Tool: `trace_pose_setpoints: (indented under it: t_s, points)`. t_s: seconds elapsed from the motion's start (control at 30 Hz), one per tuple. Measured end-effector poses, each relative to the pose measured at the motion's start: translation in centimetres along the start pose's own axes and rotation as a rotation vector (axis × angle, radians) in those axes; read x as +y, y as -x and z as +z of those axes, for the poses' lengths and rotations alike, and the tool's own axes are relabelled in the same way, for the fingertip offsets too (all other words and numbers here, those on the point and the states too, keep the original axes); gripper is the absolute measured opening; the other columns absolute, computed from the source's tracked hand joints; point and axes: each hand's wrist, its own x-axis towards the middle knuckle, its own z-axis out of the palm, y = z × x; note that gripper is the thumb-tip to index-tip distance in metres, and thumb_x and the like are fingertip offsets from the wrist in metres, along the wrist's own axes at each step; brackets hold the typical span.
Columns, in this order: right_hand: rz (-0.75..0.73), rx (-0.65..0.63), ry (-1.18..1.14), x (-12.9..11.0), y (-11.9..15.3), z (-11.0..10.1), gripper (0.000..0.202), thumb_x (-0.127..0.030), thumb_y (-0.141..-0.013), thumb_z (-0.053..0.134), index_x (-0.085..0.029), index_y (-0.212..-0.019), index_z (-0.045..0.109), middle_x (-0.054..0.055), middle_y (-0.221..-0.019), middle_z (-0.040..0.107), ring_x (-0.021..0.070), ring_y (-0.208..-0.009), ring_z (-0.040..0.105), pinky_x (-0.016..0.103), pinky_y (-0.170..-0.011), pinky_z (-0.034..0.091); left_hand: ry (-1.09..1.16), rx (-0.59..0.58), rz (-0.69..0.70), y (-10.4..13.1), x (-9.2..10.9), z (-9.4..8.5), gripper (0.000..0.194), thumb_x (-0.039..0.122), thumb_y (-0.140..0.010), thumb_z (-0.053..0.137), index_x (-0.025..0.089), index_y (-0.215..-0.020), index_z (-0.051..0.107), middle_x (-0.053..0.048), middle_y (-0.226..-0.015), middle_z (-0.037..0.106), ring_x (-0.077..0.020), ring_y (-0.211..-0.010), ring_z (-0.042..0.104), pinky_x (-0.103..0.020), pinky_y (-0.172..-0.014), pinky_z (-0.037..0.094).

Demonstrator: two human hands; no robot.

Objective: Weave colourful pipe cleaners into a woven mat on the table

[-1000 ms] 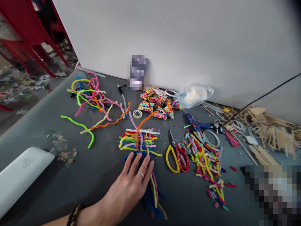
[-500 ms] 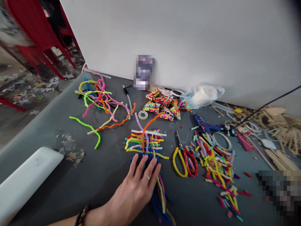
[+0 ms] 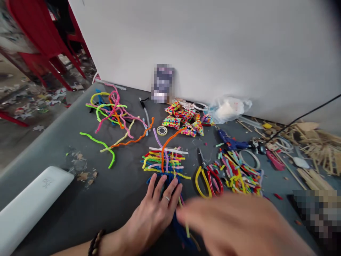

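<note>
My left hand (image 3: 154, 209) lies flat with its fingers stretched out over the near edge of a woven patch of colourful pipe cleaners (image 3: 151, 161). An orange pipe cleaner (image 3: 162, 156) and a purple one (image 3: 167, 161) stick out of the patch toward the back. Dark blue strands (image 3: 177, 227) run from under my fingers toward me, with a few lighter ones among them. My right hand (image 3: 237, 222), smeared by motion, hovers at the lower right beside these strands. Its fingers are too blurred to show whether they hold anything.
Red-and-yellow-handled scissors (image 3: 199, 181) lie right of the patch. Beyond them are a pile of cut pipe cleaner pieces (image 3: 241, 177) and a blue glue gun (image 3: 231, 140). Longer pipe cleaners (image 3: 117, 110) lie back left; a white power bank (image 3: 34, 206) sits at left.
My right hand has come into view at the lower right, covering part of the cut pieces. The left hand stays in place on the patch.
</note>
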Motion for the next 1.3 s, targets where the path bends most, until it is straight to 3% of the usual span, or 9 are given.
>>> trace_pose_setpoints:
  t_s: [0.13,0.37,0.57,0.73,0.83,0.93,1.03,1.17,1.3]
  points:
    - [0.165,-0.239,0.209,5.9,-5.4,5.2,0.035,-0.017,-0.095,0.051,-0.024,-0.122,0.071,0.006,-0.104,0.075,0.0218,-0.094,0.071,0.034,-0.081,0.055,0.005,0.002,-0.024,0.0,0.1,0.3,0.051,0.024,-0.103,0.044,0.015,-0.153,0.044,-0.008,-0.153,0.053,-0.0346,-0.134,0.055,-0.055,-0.110,0.044]
    - [0.164,-0.263,-0.029,7.5,-7.7,9.5,0.023,-0.017,-0.090,0.068,-0.021,-0.113,0.068,0.004,-0.109,0.071,0.0180,-0.093,0.069,0.026,-0.077,0.048,0.041,-0.003,-0.020,-0.1,-0.1,0.3,0.049,0.023,-0.104,0.043,0.016,-0.152,0.046,-0.008,-0.154,0.052,-0.0336,-0.134,0.055,-0.055,-0.110,0.044]
    - [0.278,-0.228,-0.137,7.8,-8.1,9.8,0.007,-0.029,-0.093,0.067,-0.022,-0.096,0.069,-0.001,-0.080,0.072,0.0141,-0.064,0.063,0.025,-0.060,0.037,0.058,0.010,-0.027,0.0,-0.1,0.5,0.048,0.024,-0.104,0.045,0.016,-0.151,0.047,-0.006,-0.152,0.054,-0.0337,-0.134,0.055,-0.056,-0.110,0.043]
    - [0.373,-0.183,-0.287,8.5,-7.7,9.2,0.039,-0.047,-0.097,0.060,-0.020,-0.070,0.065,0.000,-0.061,0.064,0.0148,-0.056,0.058,0.026,-0.056,0.035,0.052,0.003,-0.036,0.0,0.0,0.5,0.048,0.025,-0.104,0.045,0.018,-0.152,0.046,-0.006,-0.155,0.051,-0.0337,-0.135,0.054,-0.056,-0.111,0.042]
    - [0.443,-0.207,-0.655,8.6,-7.1,9.0,0.050,-0.059,-0.099,0.050,-0.018,-0.081,0.073,0.002,-0.063,0.064,0.0150,-0.060,0.059,0.026,-0.058,0.041,0.044,-0.003,-0.036,0.0,0.0,0.5,0.049,0.025,-0.104,0.046,0.018,-0.152,0.045,-0.007,-0.156,0.049,-0.0343,-0.137,0.052,-0.056,-0.112,0.042]
    - [0.440,-0.266,-0.813,8.3,-6.3,8.7,0.049,-0.060,-0.098,0.053,-0.022,-0.120,0.074,-0.005,-0.058,0.053,0.0122,-0.053,0.046,0.024,-0.054,0.038,0.035,-0.006,-0.037,0.1,0.1,0.6,0.051,0.026,-0.102,0.048,0.018,-0.153,0.045,-0.007,-0.156,0.049,-0.0365,-0.138,0.051,-0.056,-0.112,0.042]
    - [0.354,-0.266,-0.767,7.9,-5.7,8.1,0.048,-0.051,-0.097,0.062,-0.027,-0.138,0.064,-0.006,-0.063,0.055,0.0122,-0.058,0.048,0.024,-0.059,0.042,0.029,-0.011,-0.042,0.2,0.2,0.8,0.052,0.027,-0.103,0.048,0.018,-0.154,0.043,-0.007,-0.157,0.047,-0.0370,-0.139,0.049,-0.056,-0.113,0.042]
    - [0.234,-0.175,-0.599,7.8,-5.1,7.9,0.023,-0.041,-0.097,0.064,-0.025,-0.105,0.079,0.004,-0.097,0.071,0.0174,-0.086,0.064,0.027,-0.076,0.048,0.033,-0.014,-0.038,0.2,0.2,1.0,0.054,0.027,-0.102,0.050,0.018,-0.154,0.043,-0.008,-0.158,0.046,-0.0368,-0.140,0.049,-0.057,-0.113,0.042]
    - [0.254,-0.088,-0.277,8.0,-4.7,8.7,0.007,-0.027,-0.087,0.074,-0.023,-0.091,0.076,0.002,-0.090,0.072,0.0154,-0.073,0.063,0.026,-0.069,0.047,0.038,-0.012,-0.041,0.1,0.1,0.8,0.055,0.028,-0.101,0.053,0.018,-0.153,0.044,-0.010,-0.157,0.048,-0.0372,-0.138,0.051,-0.057,-0.112,0.043]
